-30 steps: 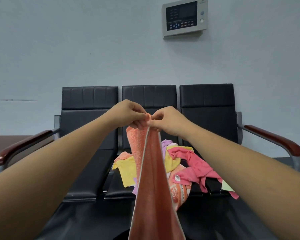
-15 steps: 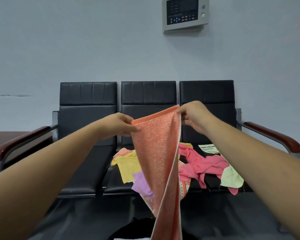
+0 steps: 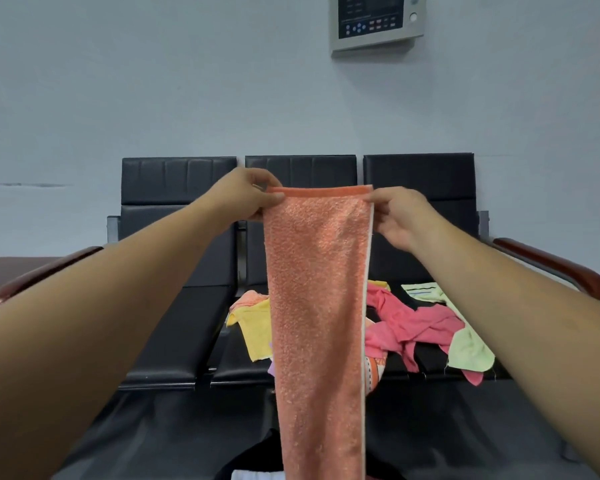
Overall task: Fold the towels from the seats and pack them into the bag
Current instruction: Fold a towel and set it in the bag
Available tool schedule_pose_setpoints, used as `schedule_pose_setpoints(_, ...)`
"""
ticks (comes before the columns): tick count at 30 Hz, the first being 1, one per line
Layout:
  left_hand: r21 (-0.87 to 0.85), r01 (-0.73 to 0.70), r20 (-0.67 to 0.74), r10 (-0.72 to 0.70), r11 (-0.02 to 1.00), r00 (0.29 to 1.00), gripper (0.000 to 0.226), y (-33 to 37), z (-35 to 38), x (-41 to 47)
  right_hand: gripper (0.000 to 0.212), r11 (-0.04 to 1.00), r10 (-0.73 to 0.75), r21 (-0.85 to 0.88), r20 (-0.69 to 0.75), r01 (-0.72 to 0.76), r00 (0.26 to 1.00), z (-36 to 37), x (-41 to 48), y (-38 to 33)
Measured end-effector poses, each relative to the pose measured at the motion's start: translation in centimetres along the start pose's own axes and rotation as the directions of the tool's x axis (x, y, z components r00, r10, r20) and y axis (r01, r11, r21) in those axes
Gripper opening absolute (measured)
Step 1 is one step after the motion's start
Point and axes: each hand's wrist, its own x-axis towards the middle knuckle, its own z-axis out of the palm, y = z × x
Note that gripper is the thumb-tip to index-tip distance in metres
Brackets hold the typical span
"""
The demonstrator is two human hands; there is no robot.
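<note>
An orange towel (image 3: 317, 306) hangs flat in front of me, stretched by its top edge. My left hand (image 3: 246, 199) pinches its upper left corner and my right hand (image 3: 400, 216) pinches its upper right corner. Its lower end runs out of view at the bottom. Behind it, on the black seats (image 3: 181, 327), lie loose towels: a yellow towel (image 3: 255, 329), a pink towel (image 3: 409, 325), a light green towel (image 3: 470, 351) and a patterned one partly hidden. A dark bag opening (image 3: 253, 462) shows at the bottom edge.
The three-seat bench has wooden armrests at the left (image 3: 45, 271) and the right (image 3: 561, 268). A control panel (image 3: 376, 22) hangs on the pale wall above. The left seat holds no towels.
My hands, together at first, have moved apart along the towel's top edge. The orange towel has gone from a narrow bunched strip to a flat spread sheet.
</note>
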Motion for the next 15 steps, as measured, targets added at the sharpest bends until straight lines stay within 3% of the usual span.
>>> schedule_pose_setpoints(4, -0.001, 0.006, -0.091, -0.006, 1.000, 0.996, 0.019, -0.5, 0.5, 0.0, 0.028, 0.985, -0.065, -0.167, -0.064, 0.054, 0.996, 0.5, 0.5, 0.5)
schedule_pose_setpoints(7, -0.025, 0.000, -0.113, -0.003, 1.000, 0.994, 0.009, -0.5, 0.9, -0.1, 0.022, 0.959, -0.031, -0.282, 0.039, 0.040, 0.999, 0.7, 0.2, 0.9)
schedule_pose_setpoints(12, -0.198, 0.011, -0.067, -0.025, 0.980, 0.997, 0.010, -1.1, 1.2, -0.2, 0.016, 0.984, -0.007, -0.171, 0.254, 0.052, 0.967, 1.0, -0.9, 1.4)
schedule_pose_setpoints(15, -0.291, 0.056, -0.036, -0.070, 0.955, 0.997, 0.017, -1.1, 2.5, -0.1, 0.022, 0.989, 0.126, -0.120, 0.411, -0.083, 0.903, 2.1, -1.8, 2.7)
